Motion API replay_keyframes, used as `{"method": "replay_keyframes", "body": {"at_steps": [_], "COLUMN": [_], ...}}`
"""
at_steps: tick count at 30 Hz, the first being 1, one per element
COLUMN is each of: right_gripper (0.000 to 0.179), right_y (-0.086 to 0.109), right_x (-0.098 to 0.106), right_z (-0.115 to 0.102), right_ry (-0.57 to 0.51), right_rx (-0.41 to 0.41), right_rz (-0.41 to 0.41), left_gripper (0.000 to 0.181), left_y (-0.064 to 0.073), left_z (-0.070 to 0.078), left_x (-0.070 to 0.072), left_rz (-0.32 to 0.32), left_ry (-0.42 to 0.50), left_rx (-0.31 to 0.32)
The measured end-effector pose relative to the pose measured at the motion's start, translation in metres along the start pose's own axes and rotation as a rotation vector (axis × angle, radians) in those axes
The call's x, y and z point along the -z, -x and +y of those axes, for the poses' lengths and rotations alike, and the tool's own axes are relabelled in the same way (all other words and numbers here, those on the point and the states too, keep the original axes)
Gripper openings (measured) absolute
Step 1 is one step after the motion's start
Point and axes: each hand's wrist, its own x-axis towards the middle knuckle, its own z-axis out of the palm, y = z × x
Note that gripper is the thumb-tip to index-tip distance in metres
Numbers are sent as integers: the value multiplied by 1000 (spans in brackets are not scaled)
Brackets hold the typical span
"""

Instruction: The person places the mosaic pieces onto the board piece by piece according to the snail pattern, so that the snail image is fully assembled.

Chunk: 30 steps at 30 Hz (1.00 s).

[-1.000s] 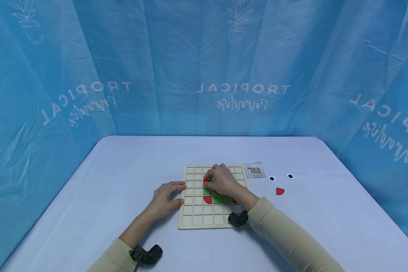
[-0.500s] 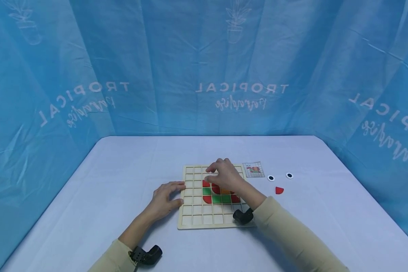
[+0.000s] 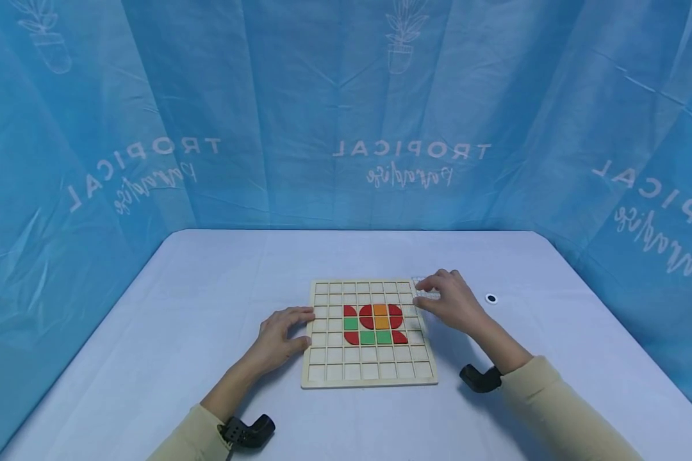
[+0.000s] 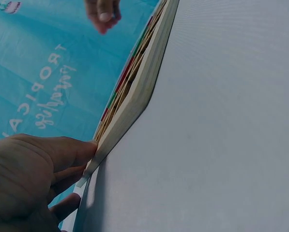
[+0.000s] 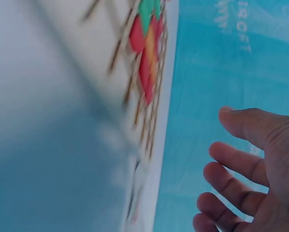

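Note:
A pale wooden grid board (image 3: 353, 372) lies flat on the table. Set in its cells are green squares (image 3: 375, 337), orange squares (image 3: 381, 322) and several red rounded pieces (image 3: 400, 337). My left hand (image 3: 279, 334) steadies the board's left side, thumb and fingers spread along the edge; in the left wrist view the thumb (image 4: 76, 151) touches the rim. Just past the board's upper right edge hovers my right hand (image 3: 451, 303), fingers spread apart and nothing held in the right wrist view. It covers most of a small printed card (image 3: 420, 280).
A white disc with a black centre (image 3: 491, 299) lies on the white table (image 3: 254, 269), right of my right hand. Blue printed curtains (image 3: 300, 192) stand behind and at both sides. My right hand and forearm hide part of the table beside the board.
My right hand has moved right, off the board, uncovering the coloured pieces. It now hides most of the card, the other disc and the loose red piece. My left hand stays put.

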Motion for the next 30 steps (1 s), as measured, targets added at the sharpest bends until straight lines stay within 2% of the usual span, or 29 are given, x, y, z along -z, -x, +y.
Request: {"method": "replay_keyframes", "body": {"at_steps": [6,14,21,30], "right_gripper": [32,31,34,31], "right_y": [21,43,56,66], "right_x": [12,18,20,21], "right_z": [37,69,86,94], "right_ry": [26,54,77,89], "right_rx": [-64,-145,-162,-172], "right_rz": [17,23,17,-14], "left_gripper": [43,44,44,43], "left_y": [0,1,0,0], "left_z": [0,0,1,2], "left_x": [1,1,0,0], "left_rz": [3,-4,3,1], "left_ry": [0,10,14,17], "left_rx": [-1,-1,7,8]}}
